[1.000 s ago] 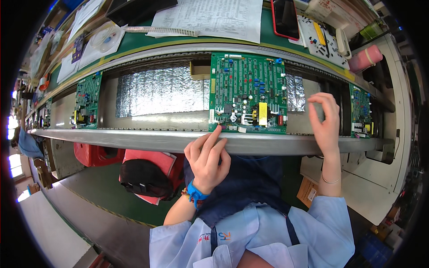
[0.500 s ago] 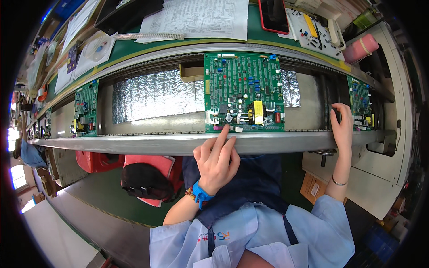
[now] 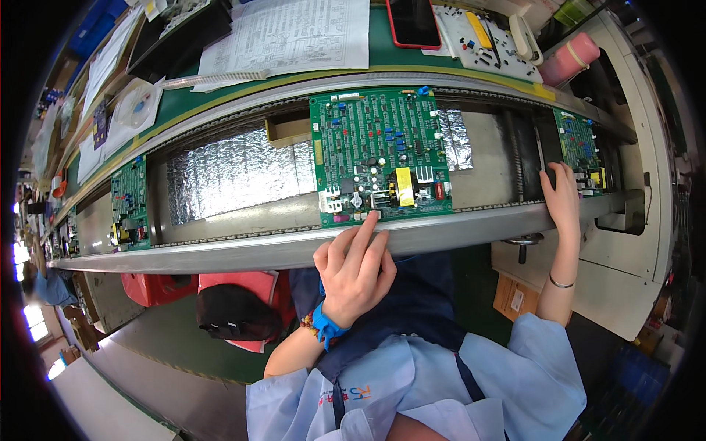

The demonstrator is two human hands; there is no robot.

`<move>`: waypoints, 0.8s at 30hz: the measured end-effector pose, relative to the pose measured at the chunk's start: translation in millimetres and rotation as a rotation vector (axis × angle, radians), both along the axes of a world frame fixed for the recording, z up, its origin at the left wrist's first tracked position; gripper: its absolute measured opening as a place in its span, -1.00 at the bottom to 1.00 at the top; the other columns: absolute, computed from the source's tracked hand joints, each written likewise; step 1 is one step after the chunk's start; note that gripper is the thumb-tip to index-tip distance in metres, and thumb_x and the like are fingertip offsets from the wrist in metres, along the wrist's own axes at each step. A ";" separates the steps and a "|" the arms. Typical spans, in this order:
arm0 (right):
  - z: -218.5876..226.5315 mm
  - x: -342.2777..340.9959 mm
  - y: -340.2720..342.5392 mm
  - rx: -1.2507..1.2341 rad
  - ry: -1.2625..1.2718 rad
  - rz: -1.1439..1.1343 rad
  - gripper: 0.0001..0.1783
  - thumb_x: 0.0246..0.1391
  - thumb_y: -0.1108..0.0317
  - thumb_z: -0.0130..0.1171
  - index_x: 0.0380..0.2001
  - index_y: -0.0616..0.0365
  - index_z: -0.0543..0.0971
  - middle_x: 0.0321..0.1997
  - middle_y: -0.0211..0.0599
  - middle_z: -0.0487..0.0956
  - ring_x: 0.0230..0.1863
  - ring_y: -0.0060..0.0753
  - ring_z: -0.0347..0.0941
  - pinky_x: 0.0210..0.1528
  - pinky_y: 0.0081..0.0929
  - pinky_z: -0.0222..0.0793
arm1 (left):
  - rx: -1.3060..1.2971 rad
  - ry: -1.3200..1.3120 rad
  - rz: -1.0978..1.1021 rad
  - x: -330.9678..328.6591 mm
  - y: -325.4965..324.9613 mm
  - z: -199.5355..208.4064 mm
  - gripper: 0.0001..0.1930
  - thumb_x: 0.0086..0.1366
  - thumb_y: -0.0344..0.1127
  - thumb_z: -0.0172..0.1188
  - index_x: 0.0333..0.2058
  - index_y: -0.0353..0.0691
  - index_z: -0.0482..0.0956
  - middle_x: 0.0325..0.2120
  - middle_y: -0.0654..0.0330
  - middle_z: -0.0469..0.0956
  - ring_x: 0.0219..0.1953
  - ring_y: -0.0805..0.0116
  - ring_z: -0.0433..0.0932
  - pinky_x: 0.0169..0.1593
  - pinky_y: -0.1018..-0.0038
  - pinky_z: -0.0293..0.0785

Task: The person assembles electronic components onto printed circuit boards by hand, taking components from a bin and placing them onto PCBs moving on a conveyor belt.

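Observation:
A green circuit board (image 3: 381, 147) crowded with parts lies across the conveyor rails in front of me. A yellow-wrapped transformer (image 3: 405, 187) and white connectors stand along its near side. My left hand (image 3: 354, 275) reaches up from below, with its index fingertip at the board's near edge. The other fingers of that hand are loosely bent and hold nothing. My right hand (image 3: 562, 200) rests over the near rail beside another green board (image 3: 577, 140) on the right. Its fingers are apart with nothing seen in them, though part of the fingers is hidden.
The metal front rail (image 3: 243, 252) runs across the view. More boards, such as one at left (image 3: 129, 198), sit on the conveyor. Behind it lie a paper sheet (image 3: 294, 29), a red-edged phone (image 3: 413, 22), a white parts tray (image 3: 471, 55) and a pink bottle (image 3: 570, 59).
The whole view has shifted and tilted slightly. Against the middle board, my left fingertip has moved right along its near edge, covering a small white part. My right hand sits nearer the right board.

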State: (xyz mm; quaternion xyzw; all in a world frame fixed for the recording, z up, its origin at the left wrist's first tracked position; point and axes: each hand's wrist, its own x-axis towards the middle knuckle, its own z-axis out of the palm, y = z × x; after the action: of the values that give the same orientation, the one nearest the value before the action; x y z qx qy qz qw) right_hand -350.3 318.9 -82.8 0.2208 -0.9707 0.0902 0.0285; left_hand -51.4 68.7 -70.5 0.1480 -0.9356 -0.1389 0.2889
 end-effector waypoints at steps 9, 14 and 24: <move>-7.7 -5.7 0.4 -0.002 0.022 0.016 -0.61 0.15 0.19 0.09 -0.08 0.26 0.45 0.09 0.01 0.41 0.11 0.08 0.33 0.10 -0.20 0.28 | -0.020 -0.002 0.000 -1.0 1.8 -3.7 -0.68 -0.08 -0.47 0.23 -0.25 -0.18 0.55 -0.01 0.21 0.54 -0.17 0.31 0.46 -0.05 0.43 0.20; -10.6 -9.2 2.5 0.031 0.018 0.002 -0.60 0.15 0.19 0.09 -0.08 0.28 0.45 0.10 0.01 0.41 0.12 0.07 0.32 0.11 -0.21 0.27 | -0.030 -0.039 -0.030 -11.3 -1.8 6.3 -0.73 -0.05 -0.46 0.24 -0.28 -0.22 0.54 -0.09 0.21 0.58 -0.29 0.29 0.47 -0.18 0.43 0.26; -21.7 -21.9 14.4 0.058 0.036 -0.028 -0.60 0.15 0.18 0.08 -0.09 0.30 0.45 0.08 0.02 0.43 0.12 0.04 0.33 0.13 -0.22 0.27 | -0.063 -0.016 -0.037 -15.0 -3.4 1.0 -0.75 -0.05 -0.46 0.24 -0.31 -0.23 0.54 -0.14 0.21 0.59 -0.36 0.31 0.47 -0.26 0.44 0.28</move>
State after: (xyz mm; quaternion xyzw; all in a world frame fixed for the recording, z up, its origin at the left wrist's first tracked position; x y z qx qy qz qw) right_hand -372.2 333.3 -104.5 0.2097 -0.9752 0.0574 0.0408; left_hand -66.4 65.3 -69.5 0.1228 -0.9444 -0.1134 0.2832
